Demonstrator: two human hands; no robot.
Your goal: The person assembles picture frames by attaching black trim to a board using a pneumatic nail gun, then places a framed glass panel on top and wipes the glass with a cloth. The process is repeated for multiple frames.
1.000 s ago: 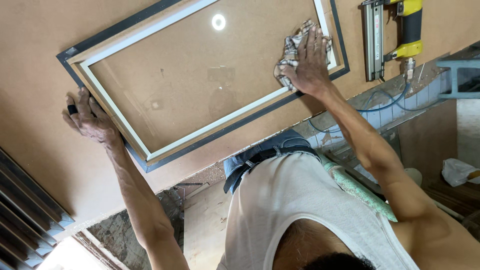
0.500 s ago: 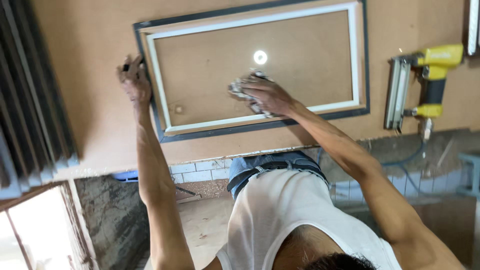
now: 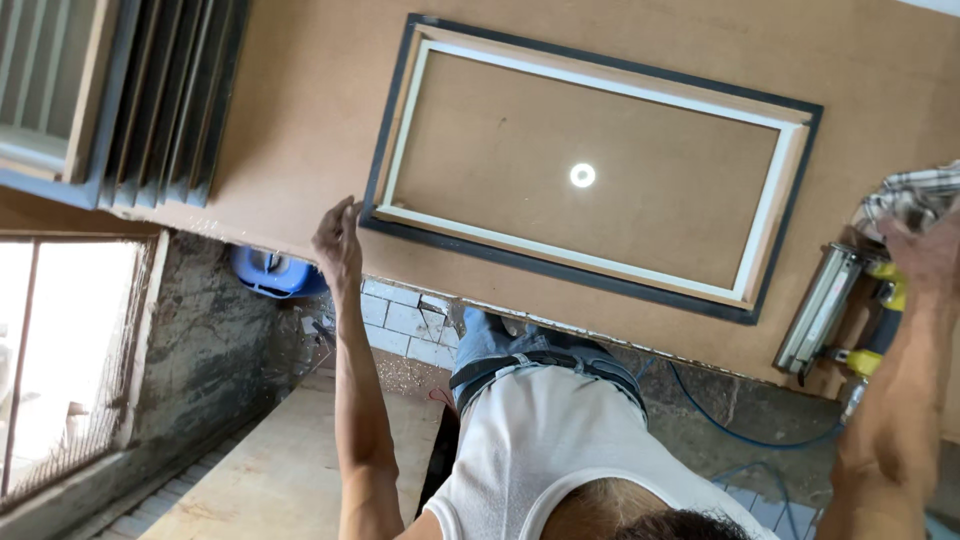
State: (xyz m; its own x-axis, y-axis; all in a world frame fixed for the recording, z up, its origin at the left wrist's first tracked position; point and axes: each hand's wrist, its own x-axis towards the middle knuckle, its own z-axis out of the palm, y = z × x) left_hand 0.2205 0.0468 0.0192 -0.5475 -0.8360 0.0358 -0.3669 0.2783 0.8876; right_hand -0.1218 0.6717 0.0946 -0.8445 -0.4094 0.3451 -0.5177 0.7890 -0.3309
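One broad brown board (image 3: 300, 110) fills most of the head view and serves as the work surface; everything else lies on it or at its edge. On it, near the middle, lies a rectangular picture frame (image 3: 600, 265) with a dark outer border, a pale wooden band and a white inner strip, its backing panel brown like the board, with a small bright ring of light at its centre. A stack of dark frames (image 3: 165, 100) leans together at the upper left corner of the view, resting on the board well apart from the single frame. Below the board's near edge the person's white sleeveless shirt (image 3: 540, 440) and belted jeans show, with a tiled wall and a blue hose (image 3: 740, 435) behind.

At the right, just beside the frame's short end, lies a yellow and silver nail gun (image 3: 835, 310). The right hand (image 3: 925, 255) is above it at the picture's edge, closed around a checked cloth (image 3: 915, 198), fingers bunched on the fabric. The left hand (image 3: 338, 240) rests at the frame's lower left corner, touching the dark border, its fingers curled loosely together against the board's edge; whether it pinches anything cannot be told. A blue plastic object (image 3: 275, 272) peeks out under the board near that hand
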